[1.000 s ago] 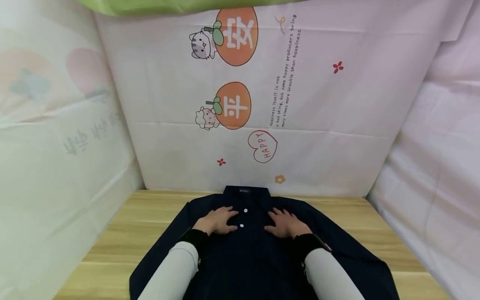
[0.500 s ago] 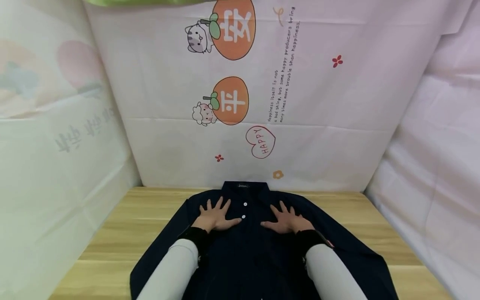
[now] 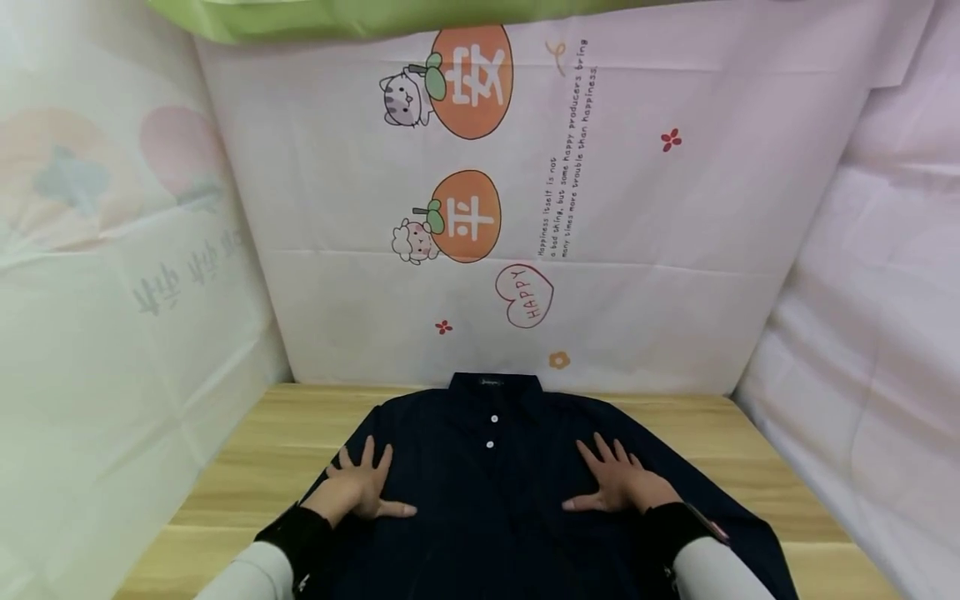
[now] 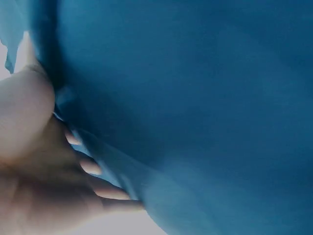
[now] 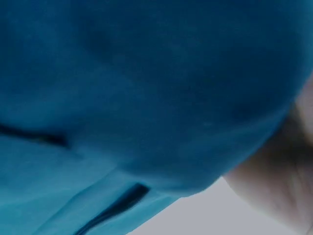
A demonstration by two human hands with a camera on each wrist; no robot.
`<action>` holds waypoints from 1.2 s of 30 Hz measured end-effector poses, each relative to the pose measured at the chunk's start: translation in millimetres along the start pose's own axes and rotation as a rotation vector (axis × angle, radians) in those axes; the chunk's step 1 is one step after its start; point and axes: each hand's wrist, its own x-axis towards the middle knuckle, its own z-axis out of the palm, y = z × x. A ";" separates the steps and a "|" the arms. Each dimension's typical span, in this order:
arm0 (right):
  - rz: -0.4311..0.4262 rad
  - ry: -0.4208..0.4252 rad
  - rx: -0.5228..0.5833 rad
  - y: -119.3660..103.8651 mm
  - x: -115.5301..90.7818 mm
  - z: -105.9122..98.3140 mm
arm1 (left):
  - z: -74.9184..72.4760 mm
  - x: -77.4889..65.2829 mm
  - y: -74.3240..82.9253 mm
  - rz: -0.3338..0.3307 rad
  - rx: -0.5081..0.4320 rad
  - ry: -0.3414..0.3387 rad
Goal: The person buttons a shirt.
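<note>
A dark navy long-sleeved shirt (image 3: 487,483) lies face up, its collar toward the back wall and two white buttons showing below the collar. On its left chest side rests my left hand (image 3: 358,487), fingers spread and thumb pointing inward. My right hand (image 3: 621,485) lies likewise on the right chest side with spread fingers. In the left wrist view the palm and fingers (image 4: 115,191) touch the cloth, which looks blue there. Part of the right hand (image 5: 274,186) shows blurred at the edge of the right wrist view. The shirt's lower part runs out of frame.
The wooden table (image 3: 217,492) ends at a printed white cloth wall (image 3: 637,333) just behind the collar. White cloth hangs on both sides, and a green cloth (image 3: 360,21) edges the top. Bare wood shows beside both sleeves.
From near the buttons, both hands have slid outward and toward me over the shirt, the left to the left, the right to the right. Their fingers have spread. The head view has tilted slightly.
</note>
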 end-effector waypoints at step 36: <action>0.117 0.083 0.038 88.1 -2.0 32.2 | 22.1 -22.6 -118.3 0.377 -0.070 0.151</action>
